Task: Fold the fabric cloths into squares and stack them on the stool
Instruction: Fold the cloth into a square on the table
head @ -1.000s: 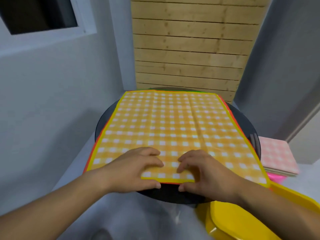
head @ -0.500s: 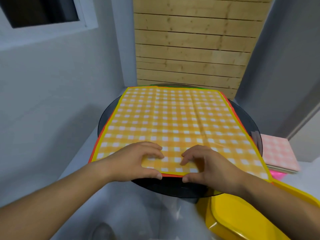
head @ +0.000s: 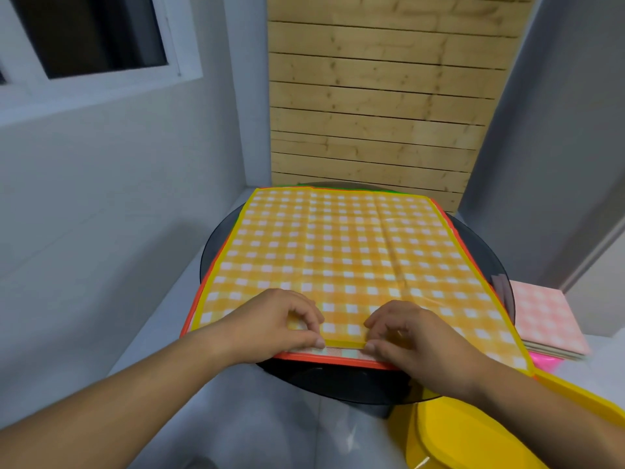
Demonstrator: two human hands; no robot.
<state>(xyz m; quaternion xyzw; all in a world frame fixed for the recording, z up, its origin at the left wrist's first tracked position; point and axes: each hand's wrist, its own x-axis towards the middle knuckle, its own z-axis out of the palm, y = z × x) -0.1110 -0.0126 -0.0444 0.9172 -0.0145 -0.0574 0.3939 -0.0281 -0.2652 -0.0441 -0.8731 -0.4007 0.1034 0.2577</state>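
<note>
No lettering, label, brand, number or sign can be read anywhere, neither on the yellow checked cloth (head: 345,258) at 12 o'clock, nor on the pink folded cloths (head: 544,316) at 3 o'clock, nor on the yellow plastic object (head: 473,434) at 5 o'clock.

On my left is a pale grey plastered wall (head: 101,198) with a white-framed window (head: 91,38), its pane dark. Straight ahead is a panel of horizontal pale wooden planks (head: 372,96), and on my right a plain grey wall (head: 558,130). The round dark glass worktop (head: 338,384) stands over a glossy pale grey floor (head: 270,434).
</note>
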